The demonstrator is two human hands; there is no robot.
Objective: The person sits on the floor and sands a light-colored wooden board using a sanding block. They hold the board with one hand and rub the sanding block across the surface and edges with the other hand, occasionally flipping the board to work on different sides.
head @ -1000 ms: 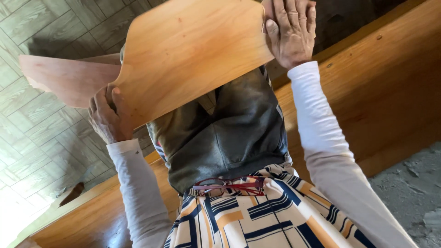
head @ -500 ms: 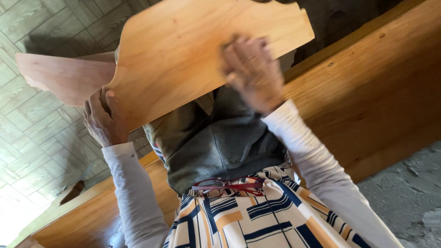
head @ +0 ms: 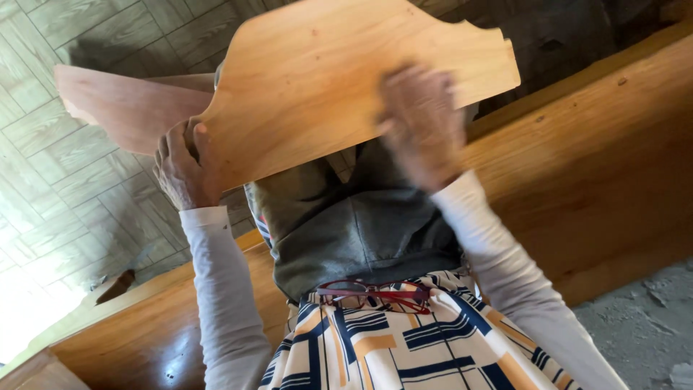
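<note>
Sliding down from the top edge, the right hand (head: 422, 126) is now lying blurred and flat, fingers spread, across the face of the shaped wooden board (head: 346, 79). The left hand (head: 184, 170) is gripping its lower left edge. Held up before the body, the board is looking stiff, smooth and fairly light; edges are offering the best hold. A long wooden beam (head: 599, 166) is running beneath, beside tiled floor (head: 65, 217).

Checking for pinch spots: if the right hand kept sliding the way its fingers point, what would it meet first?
The right hand, blurred, lies flat on the wooden board, fingers toward its scalloped top edge. Likely only bare board, then that edge; depth is unclear.
</note>
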